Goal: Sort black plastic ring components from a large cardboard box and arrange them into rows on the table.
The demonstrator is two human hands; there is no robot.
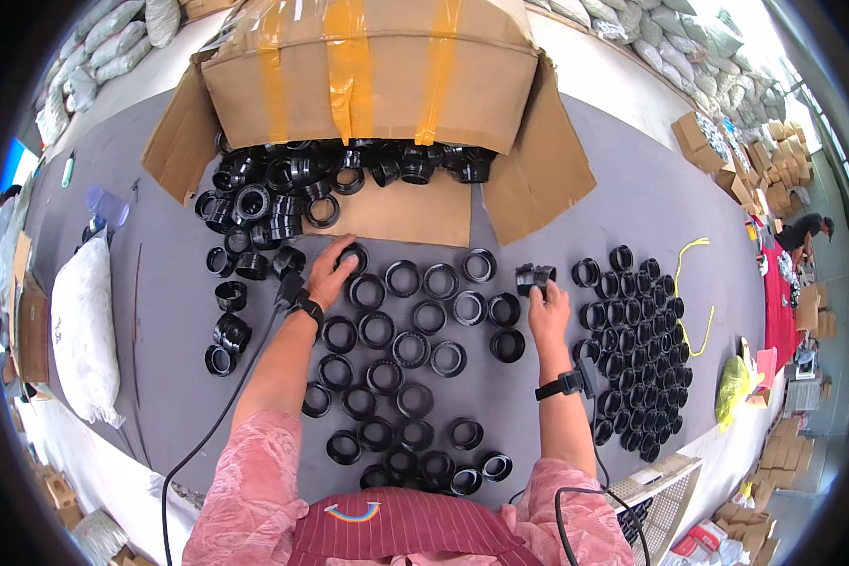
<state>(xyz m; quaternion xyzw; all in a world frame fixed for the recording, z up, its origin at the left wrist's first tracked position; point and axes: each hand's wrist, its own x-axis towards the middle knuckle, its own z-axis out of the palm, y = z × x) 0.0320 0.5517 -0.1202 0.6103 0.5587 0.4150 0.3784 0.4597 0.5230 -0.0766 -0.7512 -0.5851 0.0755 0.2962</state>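
Short black plastic rings lie all over the grey table. My left hand (330, 274) is closed on the left edge of a black ring (355, 253), just in front of the carton's flap. To the right, my right hand (549, 316) grips black rings (535, 275) turned on their sides; they look like two together, though the fingers partly cover them. Between and below my hands, loose rings (411, 349) rest flat, spaced apart. Beyond my right hand, many rings stand closely packed in a block (637, 330).
A large cardboard carton (377, 85) with yellow tape lies open toward me, rings (292, 174) spilling from it. A white sack (85, 330) is at the left. Yellow strapping (681, 292) and a yellow-green bag (732, 391) lie right. Cables trail from both wrists. Another person (802, 234) is far right.
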